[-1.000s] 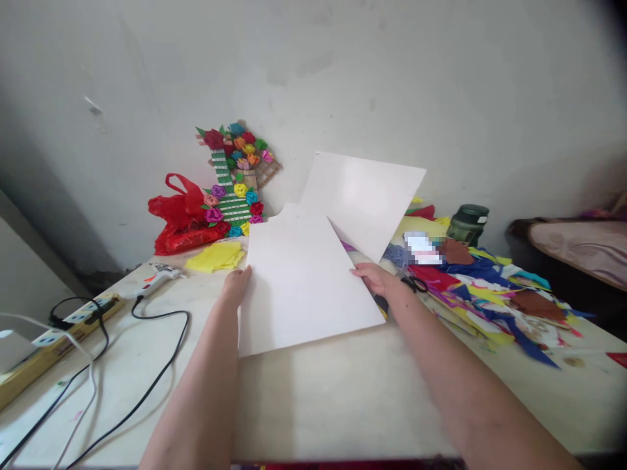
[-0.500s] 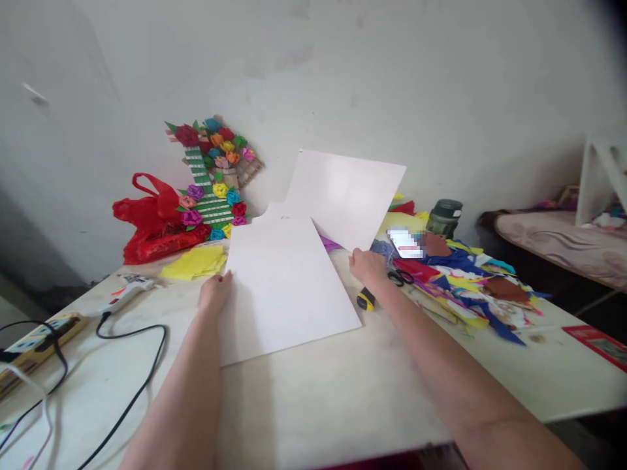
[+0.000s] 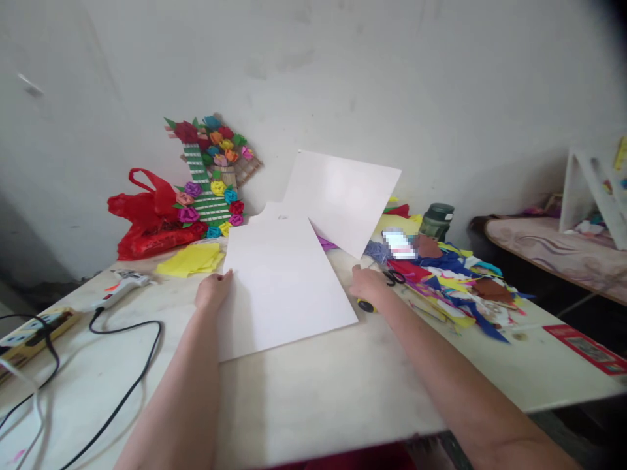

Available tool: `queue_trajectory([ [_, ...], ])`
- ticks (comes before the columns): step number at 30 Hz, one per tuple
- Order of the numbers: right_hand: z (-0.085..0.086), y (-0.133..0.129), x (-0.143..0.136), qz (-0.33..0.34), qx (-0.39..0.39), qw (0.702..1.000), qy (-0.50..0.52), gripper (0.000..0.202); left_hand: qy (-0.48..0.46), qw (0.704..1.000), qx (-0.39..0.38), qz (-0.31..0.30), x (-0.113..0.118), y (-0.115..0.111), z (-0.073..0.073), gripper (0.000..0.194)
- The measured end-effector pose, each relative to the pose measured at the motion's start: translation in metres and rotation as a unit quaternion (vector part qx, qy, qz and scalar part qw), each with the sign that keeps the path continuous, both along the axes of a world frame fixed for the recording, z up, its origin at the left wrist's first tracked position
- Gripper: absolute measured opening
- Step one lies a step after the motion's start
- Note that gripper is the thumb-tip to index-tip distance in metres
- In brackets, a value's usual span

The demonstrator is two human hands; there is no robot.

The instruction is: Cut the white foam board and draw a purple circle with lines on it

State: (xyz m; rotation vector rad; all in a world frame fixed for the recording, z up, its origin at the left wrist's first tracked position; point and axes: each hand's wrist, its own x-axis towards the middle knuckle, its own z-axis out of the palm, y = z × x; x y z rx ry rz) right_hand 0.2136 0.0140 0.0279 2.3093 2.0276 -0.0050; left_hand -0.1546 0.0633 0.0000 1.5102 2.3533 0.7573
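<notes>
A large white board (image 3: pixel 284 287) lies on the table, its left edge gripped by my left hand (image 3: pixel 214 290), whose fingers are closed on it. A second white board (image 3: pixel 343 196) leans against the wall behind, partly overlapped by the first. My right hand (image 3: pixel 368 285) is just below the lower corner of the leaning board, apart from it. Its fingers are bent, and what they hold, if anything, is hidden. The yellow and black cutter (image 3: pixel 366 305) lies beneath this hand, with black-handled scissors (image 3: pixel 394 278) to its right.
Paper flowers (image 3: pixel 215 189), a red bag (image 3: pixel 147 219) and yellow sheets (image 3: pixel 191 260) are at the back left. A power strip (image 3: pixel 36 336) and glue gun (image 3: pixel 117 291) with cables lie left. Right are coloured scraps (image 3: pixel 455 281), a phone (image 3: pixel 399 244) and a dark bottle (image 3: pixel 435 222).
My right hand has moved down, away from the leaning board's lower corner and over the cutter. My left hand stays at the front board's edge. The view has shifted slightly.
</notes>
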Motion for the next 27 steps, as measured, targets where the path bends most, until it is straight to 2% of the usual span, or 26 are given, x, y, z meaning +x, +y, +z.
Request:
queue_trajectory([
  [4,-0.006,0.006,0.000,0.021,0.031,0.999,-0.003,0.047,0.003,1.000,0.014,-0.005,-0.001,0.000,-0.002,0.051],
  [15,-0.017,0.014,0.008,0.013,0.082,0.996,-0.025,0.031,-0.005,1.000,0.014,0.008,0.002,-0.003,0.000,0.054],
  [20,-0.013,0.007,-0.002,0.035,0.199,0.979,-0.035,0.033,-0.009,1.000,0.014,0.009,0.002,-0.003,0.000,0.053],
  [24,-0.010,0.004,-0.015,0.104,0.250,0.963,0.008,0.033,-0.015,0.999,0.028,0.012,0.001,-0.003,-0.002,0.052],
  [27,-0.013,0.009,-0.023,0.097,0.204,0.967,0.114,0.037,-0.024,0.999,0.033,0.023,-0.001,-0.001,-0.004,0.052],
])
